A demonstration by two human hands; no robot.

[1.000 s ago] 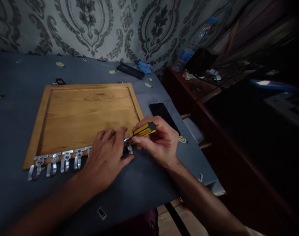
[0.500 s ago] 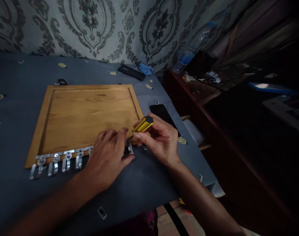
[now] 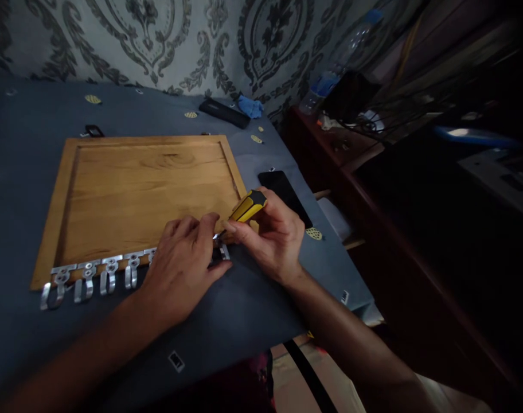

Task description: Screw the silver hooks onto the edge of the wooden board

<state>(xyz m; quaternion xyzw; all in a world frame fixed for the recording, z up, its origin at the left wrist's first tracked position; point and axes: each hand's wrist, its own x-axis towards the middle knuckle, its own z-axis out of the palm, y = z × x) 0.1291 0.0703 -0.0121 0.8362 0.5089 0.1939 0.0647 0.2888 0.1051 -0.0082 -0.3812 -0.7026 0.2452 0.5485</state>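
Note:
A wooden board with a raised rim lies flat on a blue-grey cloth. A metal strip of hooks runs along its near edge. My left hand rests palm down over the right end of that strip, fingers pressed on it. My right hand is closed round a yellow and black screwdriver, whose tip points down-left at the strip beside my left fingertips. The spot where the tip meets the metal is partly hidden by my fingers.
A black phone lies on the cloth just right of the board. A dark flat case and a blue rag sit at the back by the patterned wall. A dark wooden side table with a plastic bottle and cables stands at right.
The screwdriver handle has tilted more upright and turned slightly in my right hand. The view has shifted a little, so everything sits lower-left. My left hand stays on the strip.

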